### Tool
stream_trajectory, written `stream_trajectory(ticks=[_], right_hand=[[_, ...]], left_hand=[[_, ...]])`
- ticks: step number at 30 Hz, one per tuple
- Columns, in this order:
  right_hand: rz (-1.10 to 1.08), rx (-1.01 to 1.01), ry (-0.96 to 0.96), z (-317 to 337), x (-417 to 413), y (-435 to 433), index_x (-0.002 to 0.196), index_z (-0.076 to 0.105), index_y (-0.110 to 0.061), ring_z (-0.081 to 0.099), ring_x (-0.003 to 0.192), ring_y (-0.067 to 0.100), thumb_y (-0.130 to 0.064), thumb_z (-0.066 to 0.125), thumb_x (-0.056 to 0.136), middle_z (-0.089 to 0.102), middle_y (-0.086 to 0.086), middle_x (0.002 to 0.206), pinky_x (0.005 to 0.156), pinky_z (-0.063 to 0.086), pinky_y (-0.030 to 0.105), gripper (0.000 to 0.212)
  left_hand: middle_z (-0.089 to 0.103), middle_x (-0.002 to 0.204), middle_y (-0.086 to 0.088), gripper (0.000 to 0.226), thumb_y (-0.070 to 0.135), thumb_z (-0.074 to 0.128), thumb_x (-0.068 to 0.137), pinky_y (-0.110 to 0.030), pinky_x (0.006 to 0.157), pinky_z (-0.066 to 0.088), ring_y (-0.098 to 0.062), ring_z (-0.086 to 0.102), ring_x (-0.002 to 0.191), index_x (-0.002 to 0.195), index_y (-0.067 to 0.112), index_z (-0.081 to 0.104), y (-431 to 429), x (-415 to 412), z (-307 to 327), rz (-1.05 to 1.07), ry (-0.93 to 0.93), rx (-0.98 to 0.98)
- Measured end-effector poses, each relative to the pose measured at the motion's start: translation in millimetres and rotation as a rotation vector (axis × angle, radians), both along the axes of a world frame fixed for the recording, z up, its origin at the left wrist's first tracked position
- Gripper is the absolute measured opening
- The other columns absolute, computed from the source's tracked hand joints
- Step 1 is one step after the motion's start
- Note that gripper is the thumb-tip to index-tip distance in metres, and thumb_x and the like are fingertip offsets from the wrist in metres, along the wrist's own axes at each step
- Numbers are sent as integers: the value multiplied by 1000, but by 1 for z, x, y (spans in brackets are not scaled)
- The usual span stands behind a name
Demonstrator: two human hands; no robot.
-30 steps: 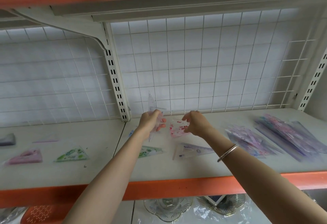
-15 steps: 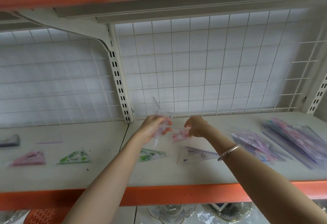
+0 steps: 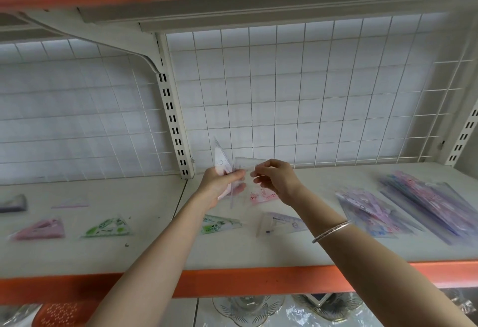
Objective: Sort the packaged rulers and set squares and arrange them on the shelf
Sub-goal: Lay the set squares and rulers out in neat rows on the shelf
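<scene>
My left hand [image 3: 217, 184] holds a small bundle of clear packaged set squares [image 3: 222, 163] upright above the white shelf [image 3: 155, 246]. My right hand [image 3: 276, 179] pinches a clear packet [image 3: 248, 165] against that bundle. A pink-printed set square [image 3: 262, 195] lies on the shelf just below my right hand. A green set square [image 3: 219, 224] and a purple one [image 3: 282, 223] lie nearer the front. Further left lie another green set square [image 3: 108, 228] and a pink one [image 3: 40, 229]. Purple packaged rulers [image 3: 372, 210] and a second ruler pile [image 3: 434, 202] lie at the right.
A wire grid panel [image 3: 297, 99] backs the shelf, with a slotted upright post [image 3: 174, 119] between two bays. An orange shelf edge [image 3: 232, 281] runs along the front, another orange shelf overhead. Glass dishes [image 3: 248, 308] sit on the level below. A dark packet [image 3: 14, 204] lies far left.
My right hand has risen from the pink-printed packet on the shelf and now meets the bundle in my left hand with a clear packet. The camera view shifted slightly.
</scene>
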State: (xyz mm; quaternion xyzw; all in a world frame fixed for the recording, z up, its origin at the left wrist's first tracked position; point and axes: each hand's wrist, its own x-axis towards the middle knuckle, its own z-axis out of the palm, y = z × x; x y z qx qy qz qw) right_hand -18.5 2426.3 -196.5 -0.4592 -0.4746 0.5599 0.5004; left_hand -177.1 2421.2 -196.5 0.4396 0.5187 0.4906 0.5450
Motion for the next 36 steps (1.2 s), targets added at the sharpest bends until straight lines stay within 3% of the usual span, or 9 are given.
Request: stream_trajectory(ticks=[4, 9, 13, 17, 21, 24, 27, 30, 36], right_hand=[[-185, 194, -13, 0, 4, -1, 76, 52, -6, 62, 59, 21, 1, 55, 90, 68, 13, 76, 50, 46, 21, 16], [-180, 468, -313, 0, 4, -10, 73, 65, -3, 63, 61, 11, 0, 66, 82, 67, 6, 68, 60, 51, 21, 9], [-84, 606, -475, -4, 3, -17, 74, 71, -8, 55, 60, 4, -3, 75, 75, 67, -1, 72, 60, 43, 14, 7], [-5, 729, -803, -10, 15, -15, 89, 70, -15, 49, 87, 11, -13, 80, 70, 63, -4, 94, 71, 34, 10, 22], [49, 676, -991, -10, 28, -17, 103, 65, -16, 46, 105, 18, -14, 79, 69, 59, -1, 113, 82, 32, 21, 37], [90, 603, -1035, -8, 35, -21, 105, 65, -15, 54, 93, 16, -13, 78, 71, 62, -3, 98, 74, 37, 20, 36], [153, 546, -1065, -9, 41, -26, 116, 62, -17, 59, 90, 14, -16, 80, 71, 67, -1, 104, 81, 45, 22, 48], [215, 495, -1111, -9, 47, -33, 125, 59, -17, 58, 84, 12, -17, 82, 70, 68, 0, 105, 81, 44, 17, 59], [332, 355, -1204, -8, 65, -42, 109, 70, -12, 59, 78, 10, -18, 84, 66, 71, 4, 102, 71, 46, 12, 45]], left_hand=[[63, 88, -12, 31, 28, 63, 91, -34, 71, 60, -28, 69, 75, 89, -2, 62, 2, -5, -1, 100, 79, -56], [68, 89, -19, 57, 53, 55, 89, -36, 70, 60, -33, 70, 78, 88, -3, 63, -4, 4, 13, 14, -55, -210], [67, 85, -18, 25, 19, 61, 93, -30, 60, 59, -29, 70, 71, 85, -4, 62, -7, 14, 19, 5, -61, -144], [63, 76, -16, 12, 0, 57, 91, -34, 69, 61, -26, 67, 64, 81, -4, 62, -6, 13, 16, -70, -7, -82], [61, 86, -19, 16, 2, 57, 93, -37, 74, 60, -32, 67, 74, 78, -3, 62, -8, 10, 8, -152, 128, -48], [61, 88, -19, 17, 3, 57, 93, -35, 71, 60, -27, 66, 77, 77, -2, 62, -11, 10, -1, -207, 113, -55], [65, 86, -14, 17, 8, 57, 94, -32, 67, 60, -23, 68, 78, 79, 0, 64, -12, 12, -8, -192, 188, -59], [67, 86, -14, 31, 30, 54, 97, -38, 73, 60, -28, 69, 74, 87, 2, 64, -12, 15, -13, -90, 246, -69], [66, 99, -25, 71, 61, 32, 95, -30, 58, 58, -29, 68, 65, 86, -2, 62, -17, 23, -8, -48, 91, -198]])
